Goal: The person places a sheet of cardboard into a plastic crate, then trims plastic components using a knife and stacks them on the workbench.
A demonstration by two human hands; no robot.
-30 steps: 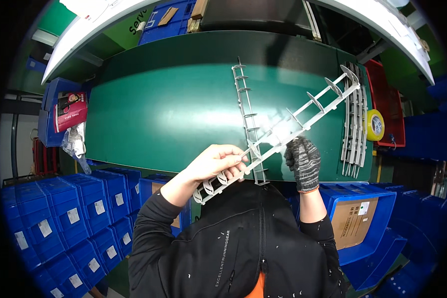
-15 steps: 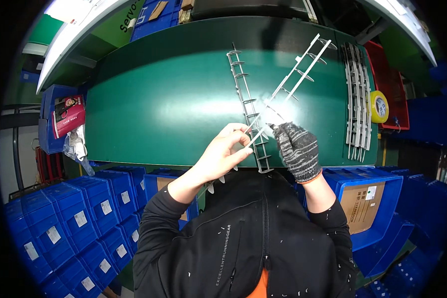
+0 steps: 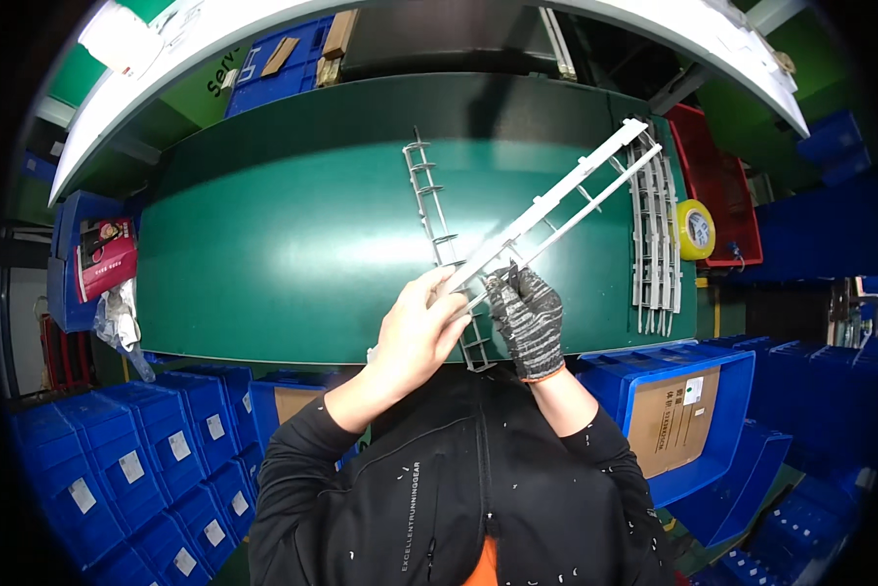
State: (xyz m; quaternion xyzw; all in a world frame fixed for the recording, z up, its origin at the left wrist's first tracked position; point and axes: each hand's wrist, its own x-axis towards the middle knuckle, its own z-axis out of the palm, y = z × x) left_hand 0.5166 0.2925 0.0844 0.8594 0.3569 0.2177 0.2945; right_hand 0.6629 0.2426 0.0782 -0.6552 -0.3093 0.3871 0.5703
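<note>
The left hand's grip is closed on the near end of the grey frame, which slants over the tabletop toward its far right corner. The gloved right hand is close beside, under the frame; I cannot tell if its grip holds on. Pale letters run down the black jacket; blue bins wear white labels.

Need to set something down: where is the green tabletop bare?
Widest: the green tabletop, left side, between the pink package and the lying ladder-like grey strip. Smaller: far middle, between that and the held strip. Crowded: right end, by the row of grey strips and yellow tape roll, and near middle, around the bare left hand and gloved right hand.
</note>
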